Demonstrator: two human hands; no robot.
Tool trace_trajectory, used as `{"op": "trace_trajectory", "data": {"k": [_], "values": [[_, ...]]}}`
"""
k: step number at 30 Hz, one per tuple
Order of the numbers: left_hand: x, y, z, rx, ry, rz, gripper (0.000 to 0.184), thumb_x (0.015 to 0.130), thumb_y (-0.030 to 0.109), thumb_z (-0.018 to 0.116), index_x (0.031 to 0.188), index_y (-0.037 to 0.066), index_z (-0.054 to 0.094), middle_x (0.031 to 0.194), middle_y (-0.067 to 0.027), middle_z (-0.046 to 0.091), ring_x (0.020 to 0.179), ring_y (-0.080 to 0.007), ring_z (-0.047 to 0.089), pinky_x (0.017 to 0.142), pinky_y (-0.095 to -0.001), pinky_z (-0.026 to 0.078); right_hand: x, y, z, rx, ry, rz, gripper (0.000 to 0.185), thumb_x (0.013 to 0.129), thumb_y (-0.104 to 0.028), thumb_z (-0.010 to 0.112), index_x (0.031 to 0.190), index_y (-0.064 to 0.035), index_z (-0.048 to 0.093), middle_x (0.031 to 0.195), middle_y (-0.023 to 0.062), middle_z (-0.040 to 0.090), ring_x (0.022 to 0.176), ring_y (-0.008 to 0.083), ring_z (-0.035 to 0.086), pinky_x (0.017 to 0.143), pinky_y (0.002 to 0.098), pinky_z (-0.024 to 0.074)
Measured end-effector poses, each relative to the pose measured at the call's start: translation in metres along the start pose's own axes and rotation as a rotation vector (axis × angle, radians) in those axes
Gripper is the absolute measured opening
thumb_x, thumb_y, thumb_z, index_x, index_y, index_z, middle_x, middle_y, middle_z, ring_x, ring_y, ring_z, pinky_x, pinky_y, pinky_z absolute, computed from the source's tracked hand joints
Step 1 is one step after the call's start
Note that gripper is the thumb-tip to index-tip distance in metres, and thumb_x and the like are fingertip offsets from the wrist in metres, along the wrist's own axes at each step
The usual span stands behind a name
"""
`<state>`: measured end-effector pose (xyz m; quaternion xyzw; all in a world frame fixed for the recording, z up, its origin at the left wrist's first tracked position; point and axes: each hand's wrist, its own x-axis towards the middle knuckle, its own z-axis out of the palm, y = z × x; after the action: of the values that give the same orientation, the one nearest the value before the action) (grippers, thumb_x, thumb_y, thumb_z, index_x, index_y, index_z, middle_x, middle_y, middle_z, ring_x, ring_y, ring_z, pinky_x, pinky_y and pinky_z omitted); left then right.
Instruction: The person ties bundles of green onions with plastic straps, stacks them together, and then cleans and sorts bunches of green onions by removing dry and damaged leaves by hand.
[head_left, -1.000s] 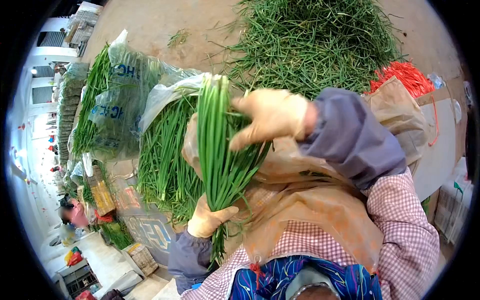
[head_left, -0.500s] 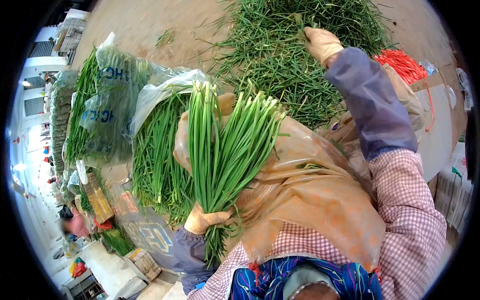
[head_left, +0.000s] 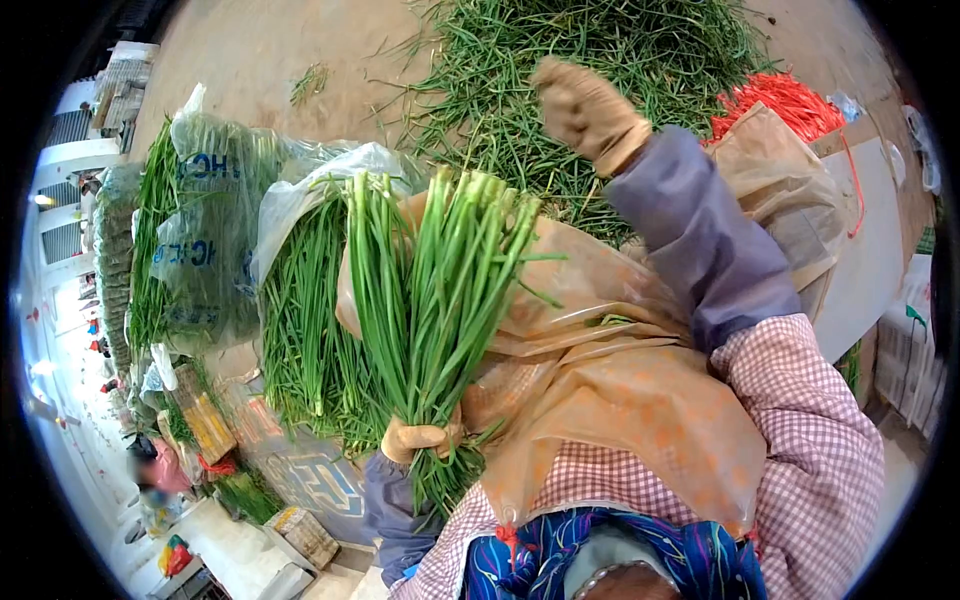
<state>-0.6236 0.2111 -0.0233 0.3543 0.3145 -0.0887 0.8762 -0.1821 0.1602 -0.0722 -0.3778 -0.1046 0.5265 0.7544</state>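
Clutching green stalks [head_left: 425,310], the left hand [head_left: 415,438] is partly hidden; the right hand's [head_left: 592,114] grip is unclear.

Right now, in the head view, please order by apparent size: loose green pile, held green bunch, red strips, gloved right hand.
1. Loose green pile
2. Held green bunch
3. Red strips and gloved right hand: too alike to rank.

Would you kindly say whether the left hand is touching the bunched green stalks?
Touching: the head view shows the left hand wrapped around the bunched green stalks.
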Motion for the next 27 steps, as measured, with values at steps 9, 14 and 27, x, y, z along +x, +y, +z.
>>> {"op": "trace_trajectory", "data": {"k": [9,14,27], "values": [[0.015,-0.003,0.018,-0.176,-0.079,-0.007,0.039,0.074,0.02,0.072,0.099,-0.001,0.05,0.069,-0.0054,0.049,0.051,-0.0159,0.047,0.046,-0.0303,0.038,-0.104,0.015,0.072,-1.228,-0.129,-0.186,0.049,0.084,-0.026,0.067,0.126,-0.0049,0.054,0.091,0.0207,0.065,0.082,0.0337,0.065,0.074,0.0385,0.0513],[0.011,-0.004,0.036,-0.286,-0.008,0.06,0.038,0.074,0.017,0.072,0.1,0.0,0.05,0.076,-0.0045,0.05,0.052,-0.0138,0.047,0.048,-0.0293,0.039,-0.087,0.037,0.052,-1.53,-0.045,-0.381,0.031,0.084,-0.014,0.064,0.115,-0.0094,0.063,0.078,0.021,0.062,0.07,0.0346,0.063,0.062,0.0377,0.0512],[0.017,-0.003,0.048,-0.279,0.05,0.113,0.038,0.074,0.013,0.072,0.103,-0.001,0.051,0.071,-0.006,0.051,0.048,-0.0163,0.047,0.045,-0.0305,0.039,-0.084,0.001,0.077,-1.619,-0.232,-0.435,0.044,0.078,-0.039,0.069,0.11,-0.0099,0.067,0.121,0.0149,0.056,0.118,0.0313,0.048,0.106,0.0462,0.0283]]}}
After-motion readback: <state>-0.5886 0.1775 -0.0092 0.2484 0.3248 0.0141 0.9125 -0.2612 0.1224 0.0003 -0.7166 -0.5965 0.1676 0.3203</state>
